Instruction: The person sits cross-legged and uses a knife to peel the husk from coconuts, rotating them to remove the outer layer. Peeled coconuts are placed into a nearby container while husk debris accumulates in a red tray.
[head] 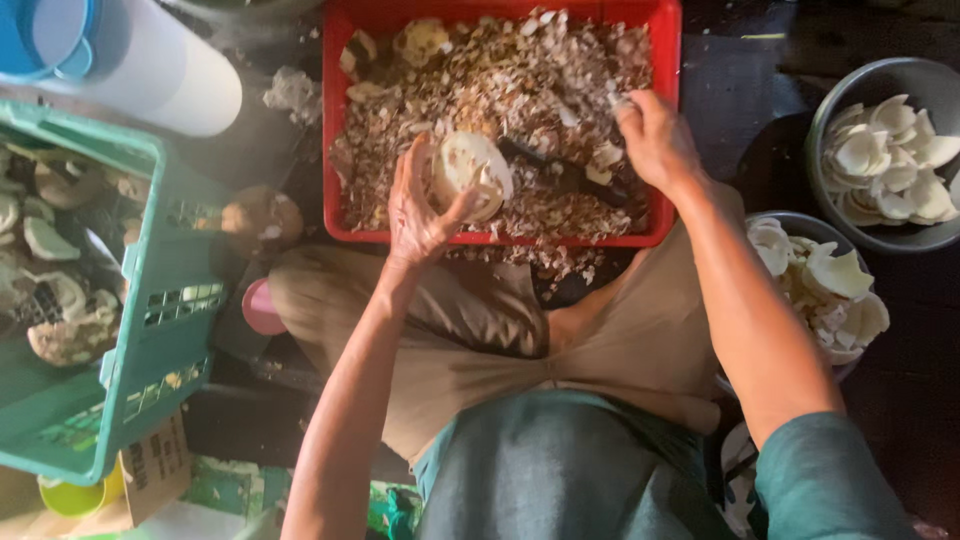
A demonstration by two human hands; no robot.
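Observation:
My left hand grips a pale, partly peeled coconut piece over the red plastic tray. My right hand is closed around the handle of a dark peeling tool whose blade points toward the coconut piece. The tray is filled with brown and white shavings. Both hands hover above the tray's near half, in front of my knees.
A green plastic crate with unpeeled coconut pieces stands at left. Two grey metal bowls of white peeled pieces sit at right. A white cylinder and a blue container lie at top left. One brown coconut piece rests beside the tray.

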